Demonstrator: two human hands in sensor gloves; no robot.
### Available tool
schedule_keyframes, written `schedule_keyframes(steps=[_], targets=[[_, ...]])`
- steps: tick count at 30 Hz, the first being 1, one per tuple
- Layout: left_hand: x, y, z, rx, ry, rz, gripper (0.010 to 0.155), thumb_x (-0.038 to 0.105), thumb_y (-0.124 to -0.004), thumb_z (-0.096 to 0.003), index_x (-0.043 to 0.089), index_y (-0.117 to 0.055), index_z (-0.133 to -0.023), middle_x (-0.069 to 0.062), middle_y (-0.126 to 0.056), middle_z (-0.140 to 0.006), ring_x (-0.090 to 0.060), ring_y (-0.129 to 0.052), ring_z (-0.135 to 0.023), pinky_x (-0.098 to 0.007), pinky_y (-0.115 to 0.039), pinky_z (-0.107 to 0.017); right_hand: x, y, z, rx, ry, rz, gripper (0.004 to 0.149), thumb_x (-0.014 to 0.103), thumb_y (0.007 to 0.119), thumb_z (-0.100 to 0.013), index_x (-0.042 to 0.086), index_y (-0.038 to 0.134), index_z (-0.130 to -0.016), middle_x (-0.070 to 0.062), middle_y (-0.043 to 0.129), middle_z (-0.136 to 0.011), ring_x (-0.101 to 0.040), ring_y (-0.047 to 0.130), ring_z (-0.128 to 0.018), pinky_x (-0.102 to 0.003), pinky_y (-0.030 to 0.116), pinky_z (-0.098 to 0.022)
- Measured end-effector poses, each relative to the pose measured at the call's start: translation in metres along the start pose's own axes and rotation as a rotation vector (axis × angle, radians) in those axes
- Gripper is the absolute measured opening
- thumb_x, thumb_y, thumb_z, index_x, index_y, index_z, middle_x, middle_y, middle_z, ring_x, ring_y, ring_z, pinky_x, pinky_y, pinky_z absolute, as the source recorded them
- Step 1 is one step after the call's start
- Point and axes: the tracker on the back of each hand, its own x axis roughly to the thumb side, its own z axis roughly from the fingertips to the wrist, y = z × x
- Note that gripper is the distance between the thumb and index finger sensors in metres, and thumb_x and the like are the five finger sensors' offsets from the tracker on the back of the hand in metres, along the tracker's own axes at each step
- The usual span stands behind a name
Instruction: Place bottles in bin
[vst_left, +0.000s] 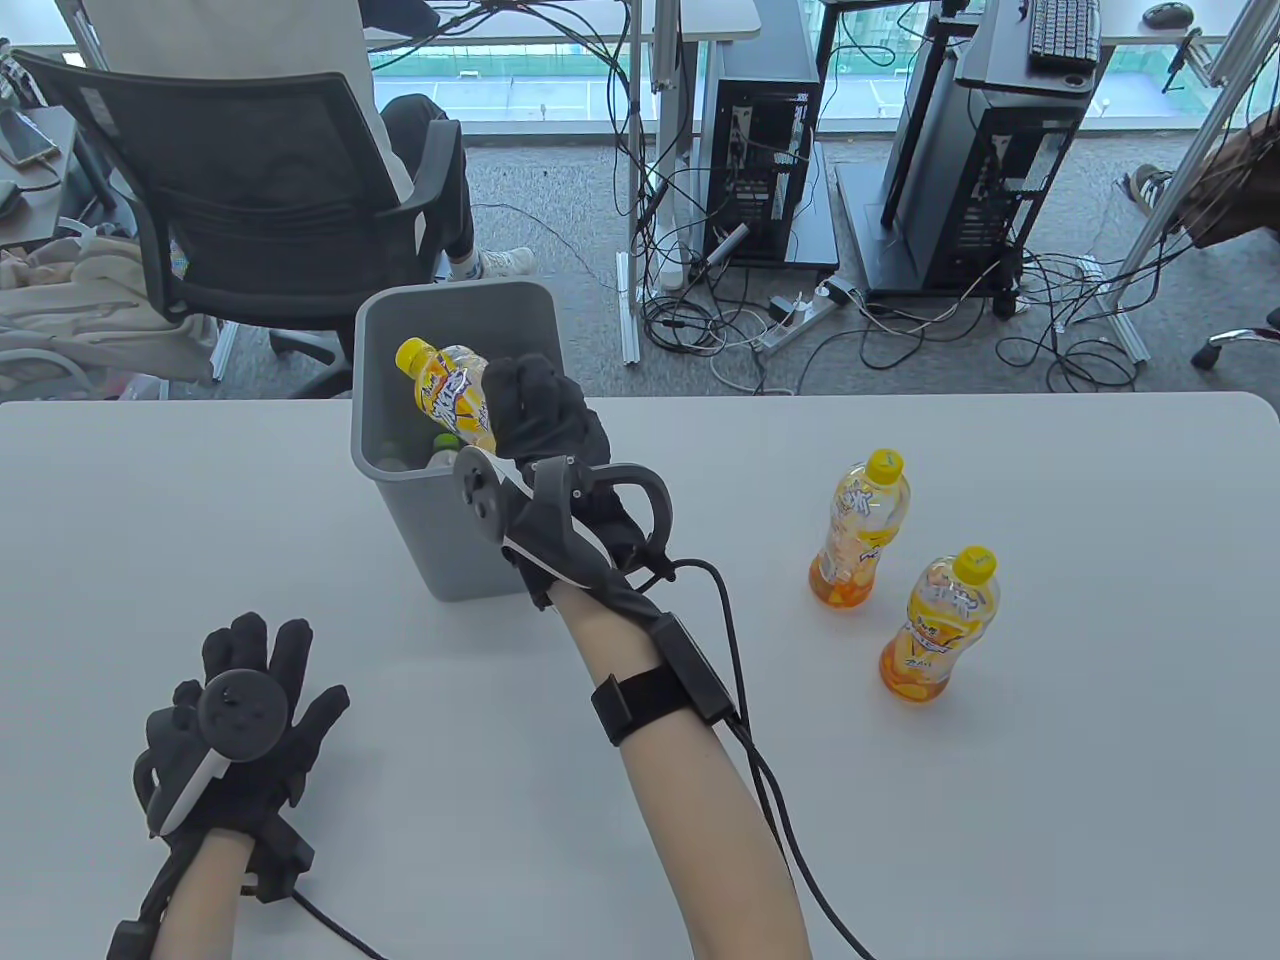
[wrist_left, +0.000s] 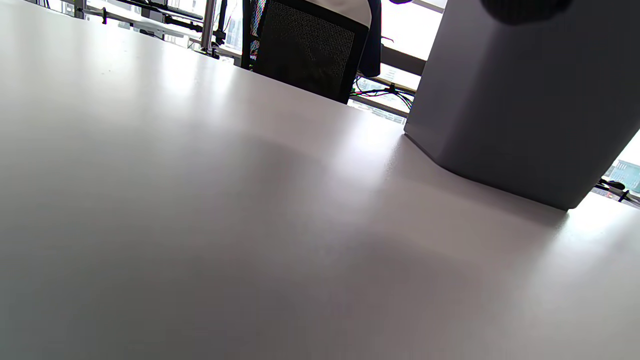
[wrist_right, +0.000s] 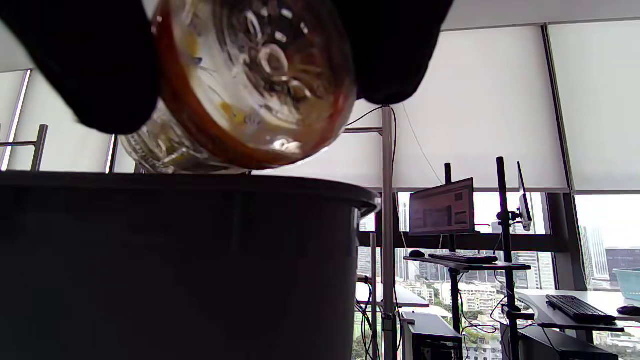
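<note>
We see the right hand (vst_left: 545, 420) gripping a yellow-capped bottle (vst_left: 452, 393), fingers wrapped round its lower half, holding it tilted above the open top of the grey bin (vst_left: 455, 540). In the right wrist view the bottle base (wrist_right: 252, 85) fills the top of frame, just over the bin rim (wrist_right: 200, 182); gloved fingers (wrist_right: 85, 65) flank it as dark, blurred shapes, cut off by the top edge. The label is unreadable there.

Inside the bin we make out a green cap (vst_left: 446, 441) and pale shapes of other bottles, mostly hidden by the near wall and the tracker; we can't count them.

The left hand (vst_left: 240, 715) lies palm down on the table (vst_left: 1000, 800), fingers spread, holding nothing; its tracker covers most of the back of the hand. In the left wrist view only tabletop (wrist_left: 200, 225) and the bin wall (wrist_left: 525, 100) show, with a dark blur at the top edge we can't identify.

Two more bottles stand upright on the table well right of the bin: the nearer bottle (vst_left: 938, 625) and the farther bottle (vst_left: 861, 530), close to each other, not touching.

An office chair (vst_left: 240, 190) stands behind the table, its seated person cut off by the frame.
</note>
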Motion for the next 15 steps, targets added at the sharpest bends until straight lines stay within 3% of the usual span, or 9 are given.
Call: schedule_keyframes(steps=[4,7,15], targets=[[0.0,0.001,0.0,0.005,0.0,0.008,0.08,0.069,-0.058,-0.0504,0.038,-0.026,-0.118,-0.002,-0.008,-0.128,-0.033,-0.008,-0.122,-0.068,-0.019,-0.084,-0.006,-0.003,0.002,-0.012,0.015,-0.058,0.089,0.067,0.072,-0.041,0.029,0.037,-0.112,-0.007,0.04,-0.12,-0.036,0.056,-0.104,-0.047,0.062,-0.077],[0.0,0.0,0.0,0.004,0.0,0.006,0.08,0.069,-0.058,-0.0504,0.039,-0.026,-0.118,-0.002,-0.008,-0.128,-0.033,-0.008,-0.122,-0.068,-0.019,-0.084,-0.023,-0.012,0.003,-0.037,0.041,-0.065,0.084,0.066,0.069,-0.043,0.029,0.039,-0.112,-0.007,0.043,-0.119,-0.036,0.057,-0.103,-0.049,0.062,-0.076],[0.0,0.0,0.0,0.003,0.001,0.005,0.08,0.069,-0.058,-0.0505,0.038,-0.026,-0.118,-0.002,-0.009,-0.128,-0.033,-0.008,-0.122,-0.068,-0.019,-0.084,-0.117,-0.02,0.004,-0.012,0.227,0.116,0.072,0.059,0.071,-0.047,0.031,0.05,-0.109,-0.006,0.054,-0.116,-0.036,0.062,-0.101,-0.049,0.064,-0.075]])
